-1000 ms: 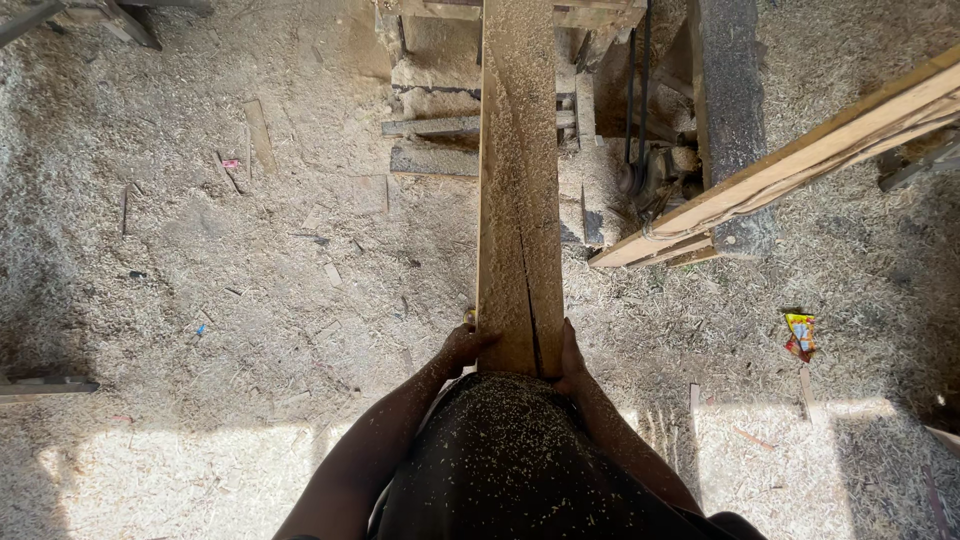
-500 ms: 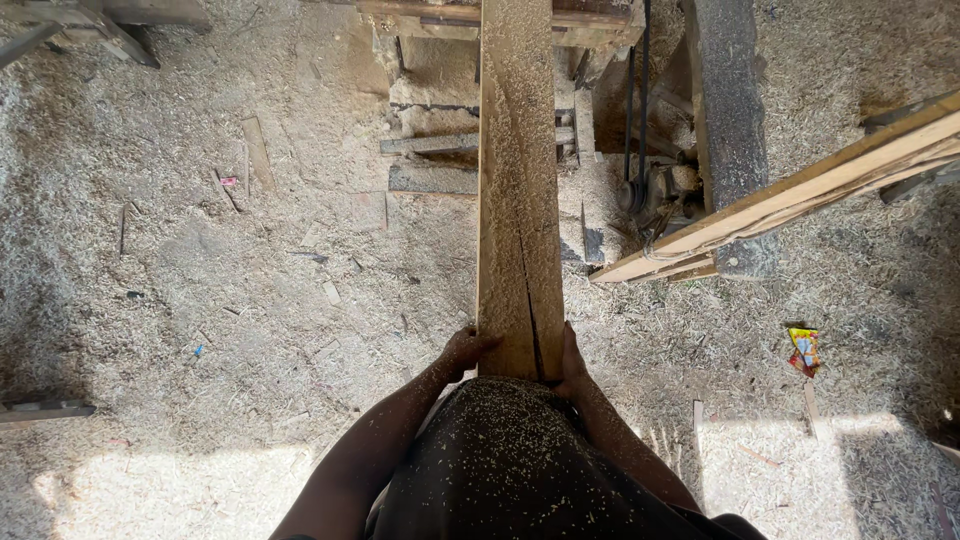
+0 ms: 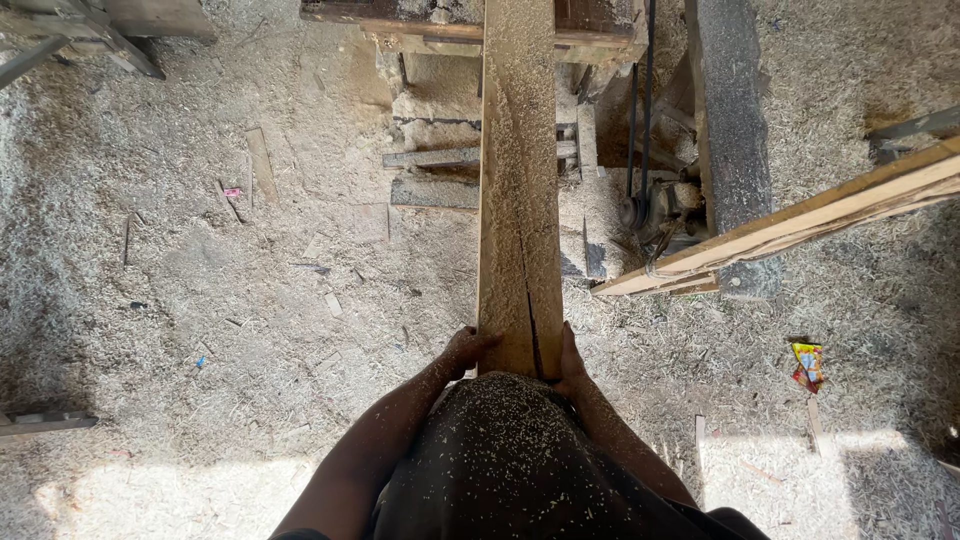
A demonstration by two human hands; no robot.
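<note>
Floor [image 3: 180,300] is covered w/ pale sawdust & wood chips, w/ small wood scraps lying about. A bright patch of sun sits at the bottom of the frame. A small red & yellow wrapper [image 3: 808,364] lies at lower right.

The plank [image 3: 518,190] is long, flat & light brown. It runs straight up the middle of the frame, from the person's belly to the saw bench [image 3: 470,25] at the top. Sawdust is sprinkled all over its top. A thin dark crack runs along it near the close end, a bit right of center.

Left hand [image 3: 466,349] is at the plank's left edge, fingers curled onto the top corner, arm bent & coming up from lower left. Right hand [image 3: 570,356] presses flat on the plank's right edge, thumb side up, arm coming from lower right. Both hands grip the plank at its near end, one per side.

The plank's near end sits between the 2 hands, touching the dusty dark shirt [image 3: 510,460]. The rest stretches away from the hands toward the top.

A second wooden beam [image 3: 800,225] slants across the right side, well apart from the hands. A grey slab [image 3: 730,130] & a black belt [image 3: 640,100] sit just right of the plank, upper middle.
</note>
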